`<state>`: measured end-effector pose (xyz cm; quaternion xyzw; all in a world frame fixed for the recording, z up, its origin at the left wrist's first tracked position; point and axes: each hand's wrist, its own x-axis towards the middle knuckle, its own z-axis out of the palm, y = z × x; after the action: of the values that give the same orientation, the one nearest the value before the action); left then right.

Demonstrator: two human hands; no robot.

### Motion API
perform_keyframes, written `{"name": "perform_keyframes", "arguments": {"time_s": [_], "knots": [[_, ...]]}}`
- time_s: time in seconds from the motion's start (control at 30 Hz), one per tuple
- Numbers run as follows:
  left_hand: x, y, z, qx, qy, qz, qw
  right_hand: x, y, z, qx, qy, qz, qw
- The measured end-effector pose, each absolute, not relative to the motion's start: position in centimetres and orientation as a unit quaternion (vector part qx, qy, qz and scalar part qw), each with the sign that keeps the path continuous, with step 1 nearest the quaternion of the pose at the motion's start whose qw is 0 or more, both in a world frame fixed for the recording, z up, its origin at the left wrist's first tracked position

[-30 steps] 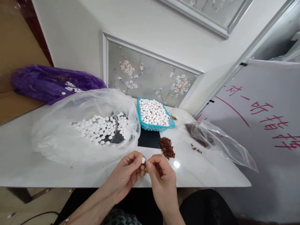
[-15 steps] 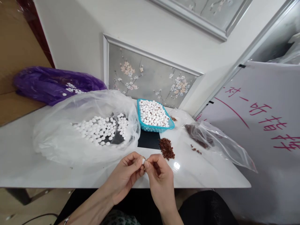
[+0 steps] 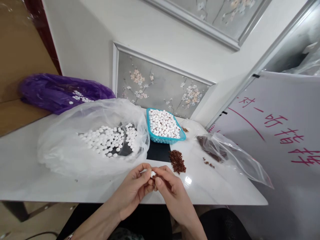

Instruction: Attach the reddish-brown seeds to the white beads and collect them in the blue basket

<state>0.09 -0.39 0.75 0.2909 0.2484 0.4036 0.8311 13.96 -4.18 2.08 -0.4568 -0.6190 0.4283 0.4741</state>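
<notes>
Between thumb and fingers, my left hand (image 3: 136,185) pinches a small white ball (image 3: 152,174) above the table's front edge. My right hand (image 3: 170,186) meets it from the right, its thumb and fingertips closed on a small reddish-brown piece (image 3: 154,177) against the ball. Just beyond my hands lies a heap of similar reddish-brown pieces (image 3: 177,161). A blue plastic basket (image 3: 167,139) farther back is full of white balls, several with brown bits on them. To the left, a clear plastic bag (image 3: 62,150) has many loose white balls in it.
A purple bag (image 3: 62,91) with some white balls lies at the back left. On the right are a zip bag (image 3: 240,160) of brown pieces and a few strays (image 3: 208,162). Framed pictures (image 3: 162,81) and a whiteboard (image 3: 287,160) stand behind and right of the white table (image 3: 220,190).
My right thumb and fingers have spread and shifted a little, so the white ball and the brown piece show more. My left hand keeps its pinch. The camera view has tilted slightly.
</notes>
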Motion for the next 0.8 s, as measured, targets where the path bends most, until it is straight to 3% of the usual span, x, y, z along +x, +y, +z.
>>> {"name": "perform_keyframes", "arguments": {"time_s": [0.8], "knots": [[0.04, -0.97, 0.16, 0.336, 0.277, 0.411, 0.801, 13.9, -4.87, 2.55, -0.483, -0.621, 0.411, 0.46]]}}
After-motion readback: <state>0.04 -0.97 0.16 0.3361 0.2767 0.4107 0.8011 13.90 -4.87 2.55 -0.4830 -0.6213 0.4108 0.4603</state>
